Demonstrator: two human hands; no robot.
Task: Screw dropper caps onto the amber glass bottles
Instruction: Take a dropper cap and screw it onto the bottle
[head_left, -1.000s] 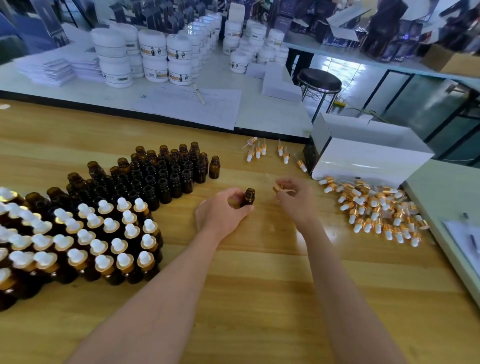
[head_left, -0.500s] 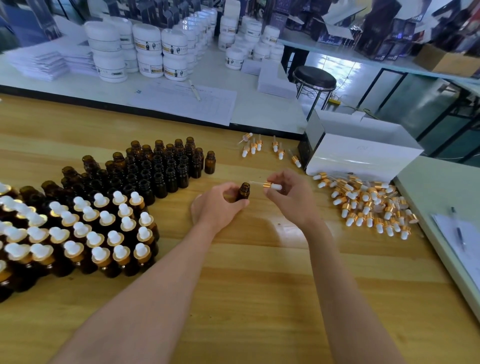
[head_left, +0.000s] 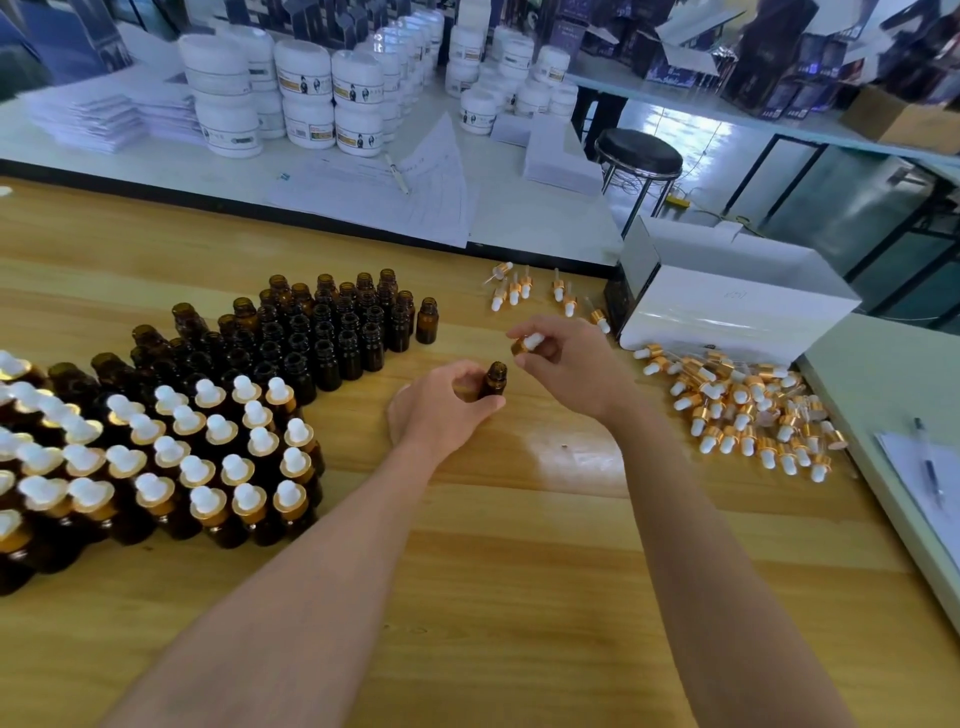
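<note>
My left hand (head_left: 441, 410) grips a small open amber bottle (head_left: 494, 382) standing upright on the wooden table (head_left: 519, 571). Just above and right of its mouth, my right hand (head_left: 571, 364) pinches a dropper cap (head_left: 525, 344) with a gold collar and white bulb, apart from the bottle. Several open amber bottles (head_left: 322, 332) stand in a cluster to the left. Nearer and further left are several capped bottles (head_left: 171, 457). A pile of loose dropper caps (head_left: 748, 410) lies to the right.
A white box (head_left: 727, 306) stands behind the cap pile. Several stray droppers (head_left: 524, 291) lie at the table's far edge. A paper with a pen (head_left: 930, 467) lies on the right-hand grey surface. White jars (head_left: 311, 93), papers and a black stool (head_left: 638, 156) are behind.
My right hand has lifted the dropper cap and turned it over the bottle's mouth. My left hand keeps holding the bottle in the same spot.
</note>
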